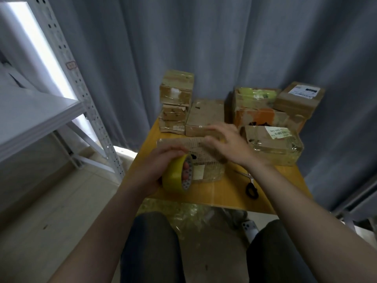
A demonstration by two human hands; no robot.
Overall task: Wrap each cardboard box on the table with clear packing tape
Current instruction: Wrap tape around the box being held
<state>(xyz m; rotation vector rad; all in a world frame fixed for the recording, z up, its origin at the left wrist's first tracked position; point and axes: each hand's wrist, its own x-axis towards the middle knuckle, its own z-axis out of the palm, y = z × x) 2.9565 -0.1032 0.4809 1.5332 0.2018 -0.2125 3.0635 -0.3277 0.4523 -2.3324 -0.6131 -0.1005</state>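
My right hand (228, 144) is smeared by motion. It lies over the top of the cardboard box (210, 170) in front of me with its fingers (214, 130) reaching left, but I cannot tell whether they press flat or pinch something. It covers the right half of the box's top. I cannot make out any strip of tape running from the roll to the box.

The box's lower front face shows a glossy, wrinkled film and a pale label. Every box on the bench (224, 193) is closed, so what they hold is hidden. That goes for the stack (176, 88) at the back left, the flat box (206, 115) beside it, the labelled box (273, 144) on my right and the orange-sided box (259, 117) behind it.

My left hand (161, 160) grips the yellowish tape roll (175, 176), fingers curled over its rim and one fingertip showing inside the core. The roll stands on edge against the box's near left corner, at the bench's front edge.

Black-handled scissors (252, 188) lie on the bench to the right of the box, partly blurred. Below the bench, between my knees, crumpled clear film (183, 211) shows.
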